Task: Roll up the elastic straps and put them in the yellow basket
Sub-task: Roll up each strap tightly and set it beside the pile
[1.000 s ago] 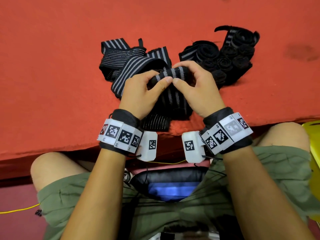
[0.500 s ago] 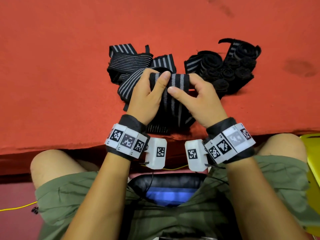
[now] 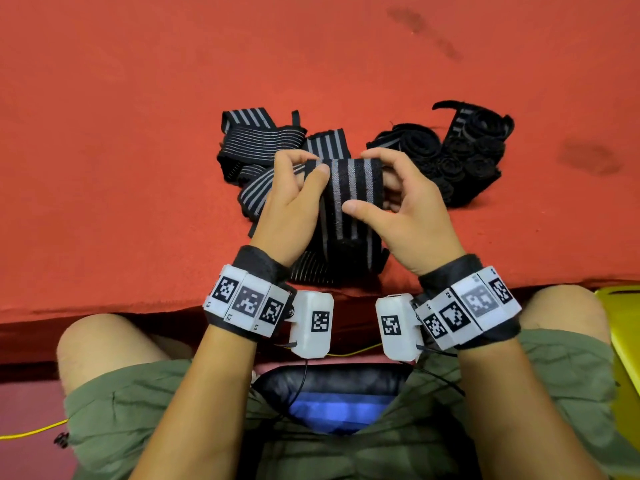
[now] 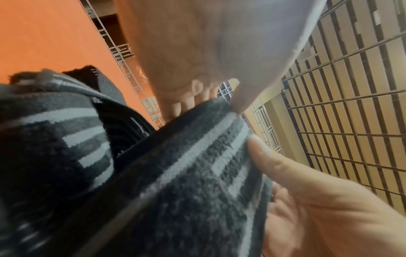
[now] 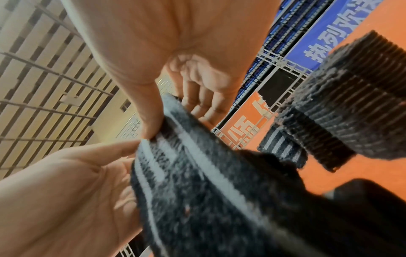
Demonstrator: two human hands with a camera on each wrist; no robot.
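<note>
From the head view, my left hand [image 3: 291,202] and right hand [image 3: 412,209] each pinched a side of one black strap with grey stripes [image 3: 349,195], holding its top edge up over the red tabletop [image 3: 121,150] while the rest hung down to the near edge. My left thumb lay on the strap's front with the fingers curled behind; my right thumb pressed the front lower down, the fingers hooked over the top corner.

That view also took in what the wrist cameras missed: a loose heap of unrolled straps [image 3: 263,143] just behind my left hand, a cluster of rolled straps [image 3: 464,157] behind my right, and a sliver of the yellow basket [image 3: 623,327] beside my right knee, well apart from the strap I held.

The left wrist view showed, close up, the strap's woven face [image 4: 197,173] and my left thumb tip on its edge, with my right hand [image 4: 329,217] below. The right wrist view showed the strap [image 5: 208,182] nipped between thumb and fingers [image 5: 204,104], with my left hand [image 5: 66,191] alongside, and a ribbed strap [image 5: 351,113] from the heap looming beside.
</note>
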